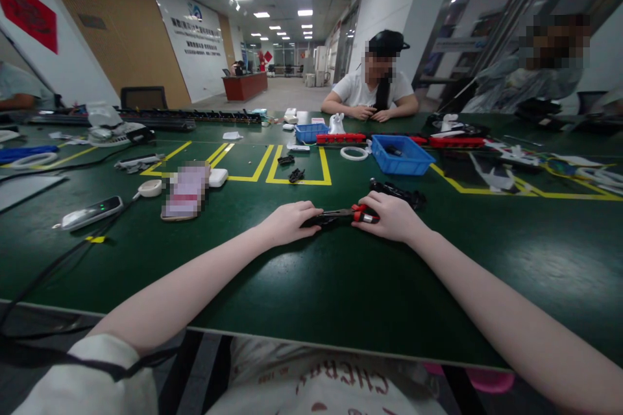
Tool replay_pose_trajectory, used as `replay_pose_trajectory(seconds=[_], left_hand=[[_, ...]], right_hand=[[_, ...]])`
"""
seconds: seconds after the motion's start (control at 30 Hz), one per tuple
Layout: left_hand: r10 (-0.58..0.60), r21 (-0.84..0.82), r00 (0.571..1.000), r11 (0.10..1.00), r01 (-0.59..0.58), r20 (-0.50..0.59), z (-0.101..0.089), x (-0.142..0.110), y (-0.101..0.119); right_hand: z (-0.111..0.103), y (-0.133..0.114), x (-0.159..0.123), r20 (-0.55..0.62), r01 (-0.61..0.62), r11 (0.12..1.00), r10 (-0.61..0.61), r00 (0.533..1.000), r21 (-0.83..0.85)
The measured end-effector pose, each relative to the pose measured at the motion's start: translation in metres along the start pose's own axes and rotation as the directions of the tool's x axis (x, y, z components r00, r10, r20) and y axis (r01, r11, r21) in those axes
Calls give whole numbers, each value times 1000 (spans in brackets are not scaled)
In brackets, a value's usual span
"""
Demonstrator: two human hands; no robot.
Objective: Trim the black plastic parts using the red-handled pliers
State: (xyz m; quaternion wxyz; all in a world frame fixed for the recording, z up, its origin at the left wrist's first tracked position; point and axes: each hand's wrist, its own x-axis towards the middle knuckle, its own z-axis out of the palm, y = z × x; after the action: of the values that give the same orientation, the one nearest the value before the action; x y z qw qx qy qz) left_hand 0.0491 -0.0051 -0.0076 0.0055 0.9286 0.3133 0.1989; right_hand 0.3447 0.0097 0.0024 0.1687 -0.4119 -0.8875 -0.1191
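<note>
Head view: from here I see a black bundle (398, 194) lying just beyond the right hand (396, 216), and a phone (185, 191) off to the left on the green tabletop (292, 292). The right hand is wrapped around red-handled pliers (361, 214), which sit between both hands, while the left hand (291, 223) pinches a black piece (313, 221) so covered that I can't tell its shape. I count one pair of pliers, two blue trays (403, 166) and two small black clumps (296, 175) beyond the hands.
</note>
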Motion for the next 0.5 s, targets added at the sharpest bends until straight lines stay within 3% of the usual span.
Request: replay_pose_trajectory(seconds=[0.5], left_hand=[[28, 32, 1000, 999, -28, 3, 0, 0, 0]], right_hand=[[0, 0, 1, 10, 37, 997, -36, 999, -66]])
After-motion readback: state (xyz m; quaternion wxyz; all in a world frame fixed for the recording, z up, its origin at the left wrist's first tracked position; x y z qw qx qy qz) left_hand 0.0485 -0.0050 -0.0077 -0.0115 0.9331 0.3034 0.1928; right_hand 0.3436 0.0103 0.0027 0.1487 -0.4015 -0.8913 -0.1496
